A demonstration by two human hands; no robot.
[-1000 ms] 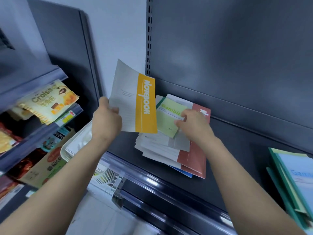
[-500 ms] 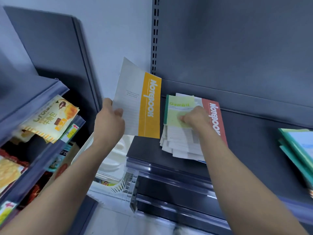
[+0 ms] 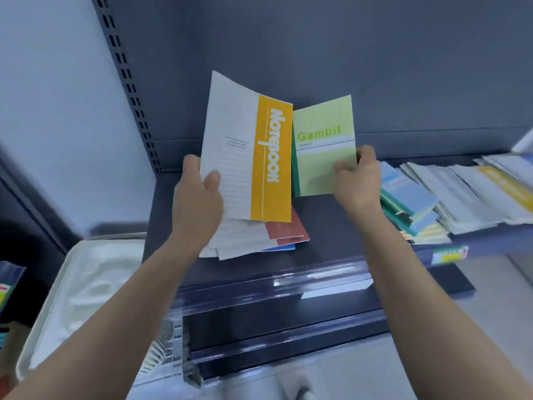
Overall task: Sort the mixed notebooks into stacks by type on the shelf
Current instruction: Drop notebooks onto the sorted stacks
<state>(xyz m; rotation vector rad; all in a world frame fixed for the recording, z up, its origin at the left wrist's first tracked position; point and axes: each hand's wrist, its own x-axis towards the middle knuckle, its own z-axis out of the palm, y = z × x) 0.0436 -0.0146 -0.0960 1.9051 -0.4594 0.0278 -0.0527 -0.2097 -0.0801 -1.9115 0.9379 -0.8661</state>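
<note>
My left hand (image 3: 199, 197) grips a white notebook with an orange band (image 3: 248, 157) by its left edge, held upright above the shelf. My right hand (image 3: 357, 180) pinches the lower right corner of a light green Gambit notebook (image 3: 323, 145), lifted off the shelf beside the orange one. Beneath them a mixed pile of white, red and blue notebooks (image 3: 259, 238) lies on the dark shelf (image 3: 331, 232). To the right sits a stack of small green and blue notebooks (image 3: 409, 203), then a spread of larger white and yellow ones (image 3: 484, 192).
The shelf's front rail (image 3: 274, 287) carries a price tag (image 3: 450, 254) at the right. A white tray (image 3: 86, 278) stands lower left, below the shelf. The perforated upright (image 3: 129, 82) and back panel close the rear.
My right hand has lifted the green Gambit notebook off the mixed pile and holds it in the air. The view swung right, bringing the right-hand stacks into sight. The left hand keeps the orange notebook raised.
</note>
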